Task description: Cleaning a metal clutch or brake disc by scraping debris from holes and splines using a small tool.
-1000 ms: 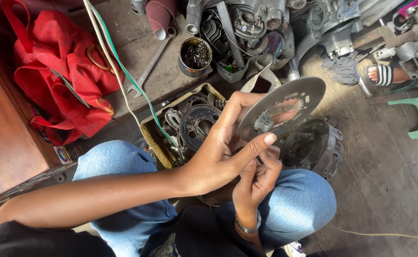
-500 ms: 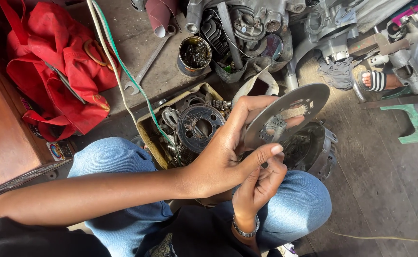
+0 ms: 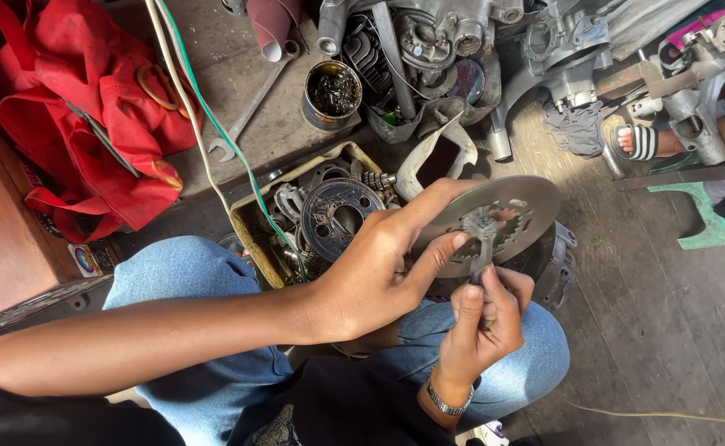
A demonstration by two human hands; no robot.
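Left hand [image 3: 371,277] fingers grip a round grey metal disc [image 3: 507,216]; right hand [image 3: 485,324] pinches a bristly brush [image 3: 481,235].

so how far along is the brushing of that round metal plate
Done: hard to judge; the plate looks grey and dull all over. In hand: the left hand holds the plate by its edge while the right hand works a small brush at its centre. Left: more discs sit in the tray beside the knee.

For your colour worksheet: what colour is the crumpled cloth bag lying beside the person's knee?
Red, seen in the head view: the crumpled cloth bag.
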